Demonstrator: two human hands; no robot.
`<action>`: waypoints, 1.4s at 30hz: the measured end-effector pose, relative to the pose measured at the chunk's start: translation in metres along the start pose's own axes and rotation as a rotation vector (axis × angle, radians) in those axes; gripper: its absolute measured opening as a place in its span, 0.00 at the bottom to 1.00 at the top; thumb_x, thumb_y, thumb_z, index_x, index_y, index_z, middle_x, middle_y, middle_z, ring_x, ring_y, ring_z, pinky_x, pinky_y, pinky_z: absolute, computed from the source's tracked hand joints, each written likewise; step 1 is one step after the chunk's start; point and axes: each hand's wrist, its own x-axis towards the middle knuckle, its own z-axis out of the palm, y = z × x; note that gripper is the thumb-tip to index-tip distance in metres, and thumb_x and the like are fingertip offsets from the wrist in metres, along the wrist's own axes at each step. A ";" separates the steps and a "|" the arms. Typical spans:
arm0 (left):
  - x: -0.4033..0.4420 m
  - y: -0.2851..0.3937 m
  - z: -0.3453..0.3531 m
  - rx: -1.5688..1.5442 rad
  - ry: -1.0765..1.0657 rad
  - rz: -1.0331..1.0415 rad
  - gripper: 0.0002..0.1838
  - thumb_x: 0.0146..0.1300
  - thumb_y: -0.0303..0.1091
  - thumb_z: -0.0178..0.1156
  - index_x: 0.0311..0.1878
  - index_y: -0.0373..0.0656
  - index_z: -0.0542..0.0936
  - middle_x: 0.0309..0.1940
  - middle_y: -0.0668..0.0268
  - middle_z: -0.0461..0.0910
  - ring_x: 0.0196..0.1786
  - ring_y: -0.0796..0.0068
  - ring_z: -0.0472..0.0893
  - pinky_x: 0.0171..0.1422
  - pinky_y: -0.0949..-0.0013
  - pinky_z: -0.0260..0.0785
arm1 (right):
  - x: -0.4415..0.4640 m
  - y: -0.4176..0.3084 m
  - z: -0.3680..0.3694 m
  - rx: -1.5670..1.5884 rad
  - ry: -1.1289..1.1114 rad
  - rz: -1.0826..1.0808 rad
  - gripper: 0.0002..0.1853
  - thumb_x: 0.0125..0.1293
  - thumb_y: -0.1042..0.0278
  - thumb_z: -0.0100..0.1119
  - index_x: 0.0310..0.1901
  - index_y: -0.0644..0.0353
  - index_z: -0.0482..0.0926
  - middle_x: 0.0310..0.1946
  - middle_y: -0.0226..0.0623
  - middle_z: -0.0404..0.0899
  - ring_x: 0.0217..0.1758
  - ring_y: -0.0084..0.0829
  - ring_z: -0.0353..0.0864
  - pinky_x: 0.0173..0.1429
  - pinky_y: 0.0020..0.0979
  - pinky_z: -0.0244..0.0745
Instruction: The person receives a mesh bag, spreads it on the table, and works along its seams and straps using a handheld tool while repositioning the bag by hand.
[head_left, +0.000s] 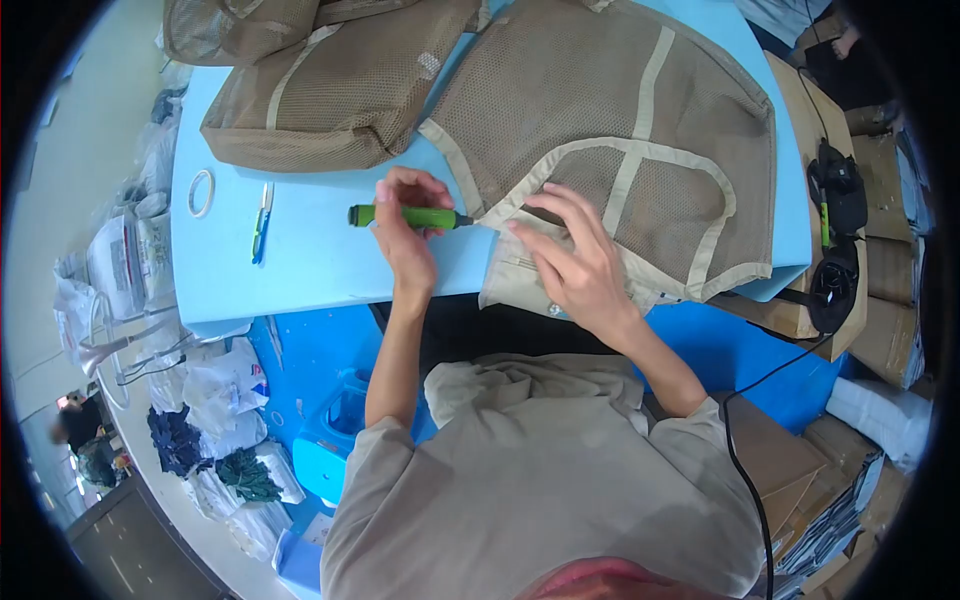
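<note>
A white ring (191, 196) lies on the light-blue table (222, 270).

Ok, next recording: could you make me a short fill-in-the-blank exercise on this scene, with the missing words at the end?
1. The left hand holds a dark-ended tool whose barrel is mostly ____.
2. The right hand is on a pale-trimmed mesh item, which lies on a table that is light ____.
3. Of the white ring and the pen-like item, the one nearer the left hand is the ____.

Missing words: green; blue; pen-like item.
</note>
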 end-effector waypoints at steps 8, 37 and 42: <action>-0.001 0.001 0.002 -0.050 0.049 0.030 0.36 0.83 0.70 0.36 0.38 0.45 0.75 0.31 0.66 0.80 0.31 0.80 0.76 0.26 0.75 0.55 | 0.007 -0.004 -0.001 -0.080 -0.046 0.125 0.13 0.70 0.64 0.69 0.53 0.58 0.87 0.71 0.47 0.75 0.80 0.55 0.69 0.76 0.54 0.76; 0.025 0.010 0.058 0.222 -0.215 0.207 0.10 0.69 0.24 0.73 0.34 0.33 0.82 0.32 0.64 0.87 0.32 0.82 0.84 0.37 0.75 0.76 | 0.002 -0.002 -0.005 -0.289 -0.154 0.161 0.24 0.76 0.46 0.65 0.69 0.43 0.86 0.84 0.54 0.62 0.85 0.62 0.60 0.83 0.66 0.61; 0.025 0.004 0.058 0.258 -0.167 0.179 0.11 0.67 0.22 0.73 0.31 0.32 0.81 0.31 0.64 0.86 0.33 0.81 0.84 0.38 0.75 0.77 | 0.002 -0.001 -0.004 -0.270 -0.154 0.173 0.24 0.75 0.46 0.65 0.68 0.43 0.87 0.84 0.53 0.62 0.85 0.62 0.60 0.83 0.66 0.60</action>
